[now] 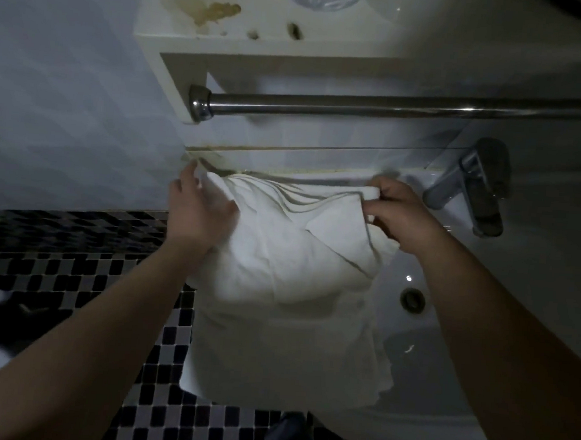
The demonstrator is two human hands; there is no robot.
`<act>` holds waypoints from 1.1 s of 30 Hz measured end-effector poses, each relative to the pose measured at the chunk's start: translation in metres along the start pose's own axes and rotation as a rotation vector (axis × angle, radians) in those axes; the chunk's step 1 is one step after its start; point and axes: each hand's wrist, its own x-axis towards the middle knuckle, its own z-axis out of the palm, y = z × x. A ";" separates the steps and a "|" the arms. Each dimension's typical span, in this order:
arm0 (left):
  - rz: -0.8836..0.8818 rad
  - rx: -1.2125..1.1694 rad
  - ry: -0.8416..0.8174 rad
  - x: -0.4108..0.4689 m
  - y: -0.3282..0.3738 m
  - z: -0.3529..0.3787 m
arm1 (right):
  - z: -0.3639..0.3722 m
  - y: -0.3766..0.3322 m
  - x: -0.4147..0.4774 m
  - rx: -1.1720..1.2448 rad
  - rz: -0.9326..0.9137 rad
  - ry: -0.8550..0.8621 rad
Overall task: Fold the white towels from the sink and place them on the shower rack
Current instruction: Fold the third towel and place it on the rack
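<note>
Head view, left hand [198, 210] and right hand [398, 214] each pinching a towel [289, 274] corner, towel hanging below them over sink [450, 365] rim, rail [391, 107] running above.

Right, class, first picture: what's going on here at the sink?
A person holds up a white towel by its top edge. The left hand grips one corner and the right hand pinches the other. The towel hangs rumpled over the sink, left of the tap and below a metal rail. It is not yet neatly folded.
</note>
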 end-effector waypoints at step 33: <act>-0.156 -0.660 -0.462 -0.088 -0.070 -0.015 | 0.030 0.061 -0.052 -0.564 0.005 0.006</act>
